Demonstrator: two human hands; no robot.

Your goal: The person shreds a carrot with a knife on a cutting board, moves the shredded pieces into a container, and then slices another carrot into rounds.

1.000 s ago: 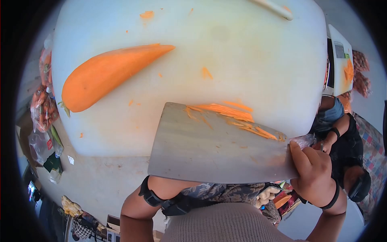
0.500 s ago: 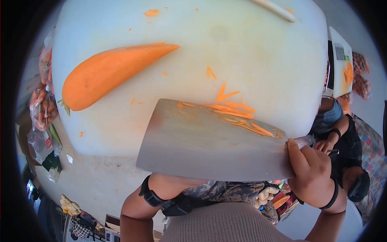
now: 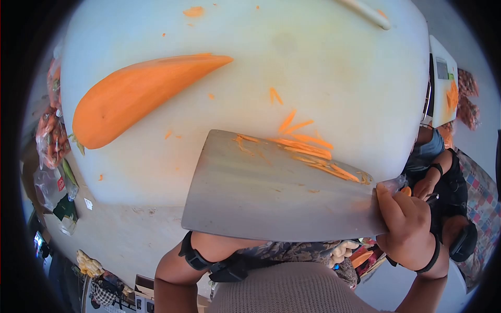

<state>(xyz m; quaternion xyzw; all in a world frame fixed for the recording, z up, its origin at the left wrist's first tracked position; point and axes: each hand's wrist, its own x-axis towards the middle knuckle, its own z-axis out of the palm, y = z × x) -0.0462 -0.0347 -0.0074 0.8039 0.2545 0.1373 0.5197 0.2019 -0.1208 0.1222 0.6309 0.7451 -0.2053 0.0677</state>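
Note:
My right hand (image 3: 409, 221) is closed around the handle of a broad cleaver (image 3: 276, 193), its flat blade tilted over the near edge of the white cutting board (image 3: 355, 88). Thin carrot strips (image 3: 308, 148) lie at the blade's upper edge, some stuck to the metal. Only a bit of my left hand (image 3: 224, 244) shows past the wristband, below the blade; its fingers are hidden behind the cleaver. A large peeled carrot (image 3: 141, 99) with a long sliced face lies on the left of the board, apart from both hands.
A white rod-like handle (image 3: 365, 11) lies at the board's far edge. At the right, a person in dark clothes (image 3: 449, 182) sits near another board (image 3: 443, 78) with orange pieces. Bags of carrots (image 3: 52, 138) stand at the left.
The cleaver and my right hand have shifted slightly right and down in the view. The large carrot appears slightly further left and lower, while the loose strips remain close to the blade.

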